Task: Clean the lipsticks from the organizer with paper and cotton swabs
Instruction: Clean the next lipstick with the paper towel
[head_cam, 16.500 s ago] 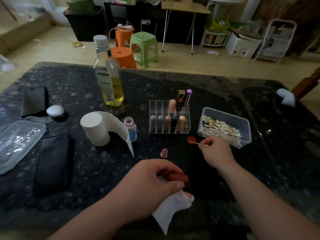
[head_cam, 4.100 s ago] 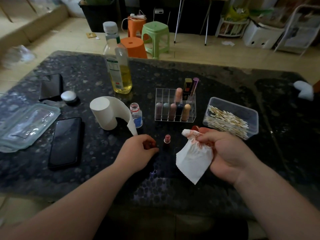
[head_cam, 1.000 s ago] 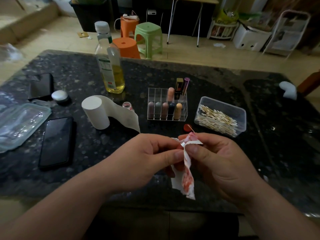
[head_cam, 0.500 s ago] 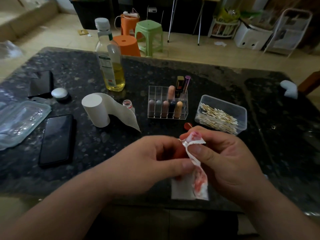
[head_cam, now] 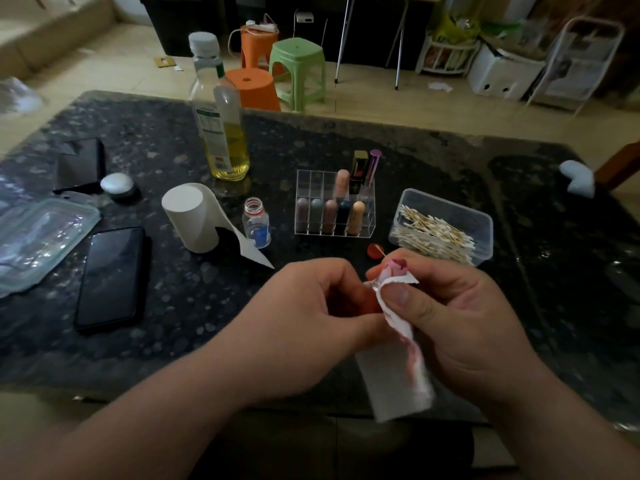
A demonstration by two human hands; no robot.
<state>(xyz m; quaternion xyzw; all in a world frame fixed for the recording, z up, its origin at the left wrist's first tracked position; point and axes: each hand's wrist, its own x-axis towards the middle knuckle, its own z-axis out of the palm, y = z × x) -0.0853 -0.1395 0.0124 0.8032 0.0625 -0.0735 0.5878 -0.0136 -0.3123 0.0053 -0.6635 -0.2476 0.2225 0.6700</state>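
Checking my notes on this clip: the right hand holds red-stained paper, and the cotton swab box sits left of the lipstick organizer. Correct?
Not quite. In the head view the cotton swab box sits right of the lipstick organizer, not left. The right hand does hold the red-stained paper.

Around the left hand (head_cam: 304,317) and right hand (head_cam: 460,320) we see dim light; beyond them the floor (head_cam: 398,98) is brighter, edges blurred.

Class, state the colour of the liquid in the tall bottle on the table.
The liquid is yellow; the head view shows it best.
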